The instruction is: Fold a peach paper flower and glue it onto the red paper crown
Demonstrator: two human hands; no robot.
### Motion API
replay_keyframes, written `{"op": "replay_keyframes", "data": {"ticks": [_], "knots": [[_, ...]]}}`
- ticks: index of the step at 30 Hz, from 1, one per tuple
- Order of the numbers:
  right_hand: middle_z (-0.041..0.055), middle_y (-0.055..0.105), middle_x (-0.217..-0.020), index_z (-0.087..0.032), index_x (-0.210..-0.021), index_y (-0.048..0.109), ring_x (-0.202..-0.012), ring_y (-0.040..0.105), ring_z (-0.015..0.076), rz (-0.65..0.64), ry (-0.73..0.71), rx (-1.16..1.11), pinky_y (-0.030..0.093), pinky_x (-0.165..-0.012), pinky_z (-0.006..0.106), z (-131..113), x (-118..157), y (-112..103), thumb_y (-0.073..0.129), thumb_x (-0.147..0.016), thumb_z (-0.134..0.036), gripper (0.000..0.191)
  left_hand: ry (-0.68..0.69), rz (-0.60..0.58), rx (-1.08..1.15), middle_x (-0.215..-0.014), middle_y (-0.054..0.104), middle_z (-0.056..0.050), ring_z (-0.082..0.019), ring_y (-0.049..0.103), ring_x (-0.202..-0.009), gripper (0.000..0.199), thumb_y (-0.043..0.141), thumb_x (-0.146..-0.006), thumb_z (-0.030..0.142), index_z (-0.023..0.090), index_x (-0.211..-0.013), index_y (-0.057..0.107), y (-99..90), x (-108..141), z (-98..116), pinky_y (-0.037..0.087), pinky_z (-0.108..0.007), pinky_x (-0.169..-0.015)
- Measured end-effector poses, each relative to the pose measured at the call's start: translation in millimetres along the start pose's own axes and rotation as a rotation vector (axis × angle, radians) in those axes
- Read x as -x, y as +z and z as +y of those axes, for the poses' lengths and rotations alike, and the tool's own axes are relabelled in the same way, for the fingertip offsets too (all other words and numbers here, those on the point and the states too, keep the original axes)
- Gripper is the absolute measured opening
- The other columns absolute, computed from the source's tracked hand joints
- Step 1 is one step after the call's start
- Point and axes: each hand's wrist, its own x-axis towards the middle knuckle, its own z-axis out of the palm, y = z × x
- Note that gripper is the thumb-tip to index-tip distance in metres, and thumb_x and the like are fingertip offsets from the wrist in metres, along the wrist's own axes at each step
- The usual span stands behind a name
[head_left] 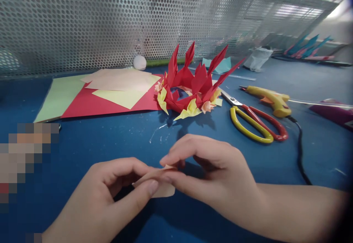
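Observation:
A small piece of peach paper, partly folded, is held between both hands at the lower middle. My left hand pinches its left side between thumb and fingers. My right hand grips the upper right end of the same paper, thumb and index finger at its edge. Beyond the hands stands a ring-shaped red paper crown with tall pointed spikes, with yellow and peach paper flowers around its base. The fingertips cover part of the peach paper.
Red, green, yellow and peach sheets lie at the back left. Scissors and a yellow glue gun with a black cord lie right of the crown. A perforated metal panel stands behind. A pixelated area covers the left edge.

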Motion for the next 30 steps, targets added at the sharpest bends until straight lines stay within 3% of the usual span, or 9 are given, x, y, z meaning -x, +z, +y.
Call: {"op": "replay_keyframes", "data": {"ticks": [5, 9, 12, 16, 24, 30], "knots": [[0.0063, 0.073, -0.091, -0.009, -0.096, 0.077, -0.081, 0.07, 0.0071, -0.138, -0.245, 0.167, 0.057, -0.08, 0.009, 0.5, 0.7, -7.8, 0.072, -0.093, -0.006, 0.006, 0.055, 0.043, -0.027, -0.057, 0.077, -0.001, -0.028, 0.076, -0.073, 0.024, 0.077, -0.076, 0.05, 0.028, -0.076, 0.084, 0.7, -6.8, 2.6, 0.063, -0.031, -0.067], [0.0079, 0.073, -0.104, -0.012, -0.103, 0.077, -0.089, 0.071, 0.0068, -0.222, -0.34, 0.317, 0.055, -0.087, 0.008, 1.4, 0.6, -13.8, 0.062, -0.102, -0.011, 0.015, 0.039, 0.007, 0.006, -0.059, 0.079, -0.003, -0.028, 0.077, -0.074, 0.025, 0.077, -0.078, 0.05, 0.027, -0.08, 0.085, -2.4, -10.5, -0.6, 0.064, -0.032, -0.068], [0.0068, 0.074, -0.105, -0.015, -0.107, 0.074, -0.091, 0.072, 0.0096, -0.273, -0.284, 0.384, 0.057, -0.086, 0.011, 1.1, 0.8, -15.6, 0.056, -0.106, -0.016, 0.017, 0.014, -0.054, 0.07, -0.063, 0.081, -0.003, -0.026, 0.077, -0.073, 0.02, 0.078, -0.079, 0.045, 0.026, -0.078, 0.086, -7.1, -11.5, -6.9, 0.063, -0.03, -0.068], [0.0014, 0.075, -0.098, -0.02, -0.104, 0.07, -0.084, 0.072, 0.0105, -0.275, -0.091, 0.237, 0.059, -0.081, 0.013, -1.1, 0.9, -13.4, 0.063, -0.103, -0.02, 0.007, -0.018, -0.187, 0.151, -0.07, 0.084, 0.002, -0.016, 0.075, -0.072, 0.015, 0.077, -0.084, 0.036, 0.03, -0.074, 0.086, -13.0, -11.7, -11.2, 0.057, -0.018, -0.069], [-0.0022, 0.074, -0.089, -0.023, -0.096, 0.072, -0.08, 0.07, 0.0114, -0.315, 0.188, 0.136, 0.056, -0.08, 0.017, -10.8, -5.9, -10.9, 0.064, -0.101, -0.033, 0.014, 0.055, -0.204, 0.049, -0.067, 0.084, 0.006, -0.012, 0.073, -0.066, 0.016, 0.075, -0.082, 0.031, 0.034, -0.071, 0.086, -14.5, -12.5, -5.8, 0.055, -0.012, -0.064], [-0.0043, 0.072, -0.079, -0.024, -0.088, 0.068, -0.07, 0.068, 0.0109, -0.245, 0.073, 0.158, 0.056, -0.066, 0.016, -5.2, -5.4, -6.7, 0.067, -0.1, -0.034, 0.016, 0.041, -0.167, 0.03, -0.064, 0.082, 0.008, -0.012, 0.073, -0.063, 0.02, 0.075, -0.082, 0.029, 0.036, -0.065, 0.085, -11.2, -10.5, -6.4, 0.056, -0.012, -0.063]]}}
